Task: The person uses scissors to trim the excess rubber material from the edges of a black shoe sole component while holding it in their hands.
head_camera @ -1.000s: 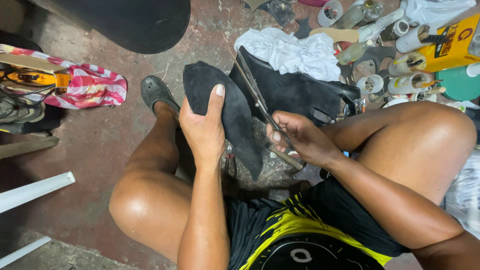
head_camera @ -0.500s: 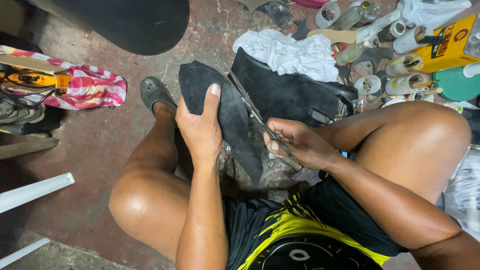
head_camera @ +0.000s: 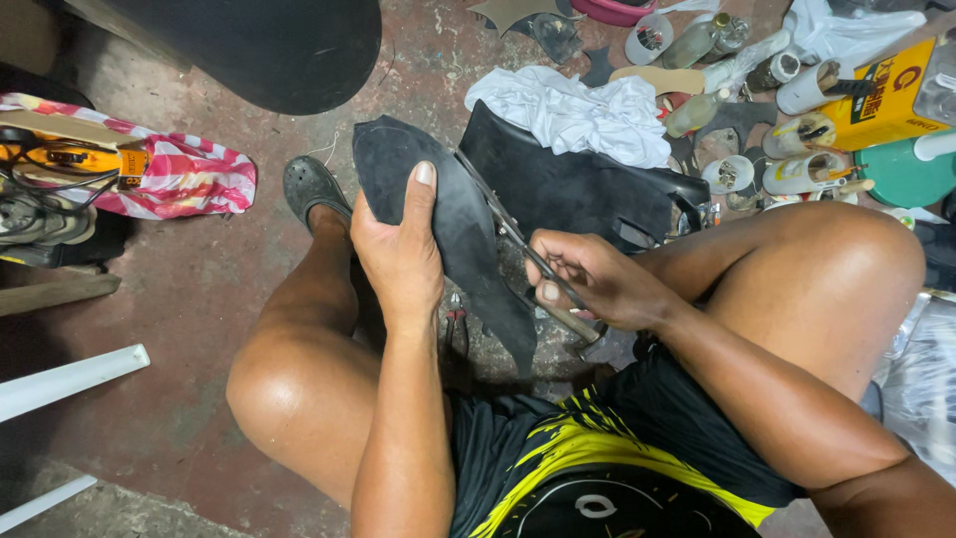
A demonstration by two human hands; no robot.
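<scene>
The black sheet (head_camera: 453, 224) stood between the knees, over the red floor (head_camera: 199, 289). The left hand (head_camera: 398, 254) gripped its edge, fingers pressed together, thumb behind. The right hand (head_camera: 597, 279) was closed round the scissors (head_camera: 518, 239), mid-cut by the look; the next snip needed the sheet held taut.

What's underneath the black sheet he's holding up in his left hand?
Below the black sheet a pair of pliers lies on the reddish floor between the legs. The left hand grips the sheet from the near side; whatever else lies under it is hidden.
</scene>
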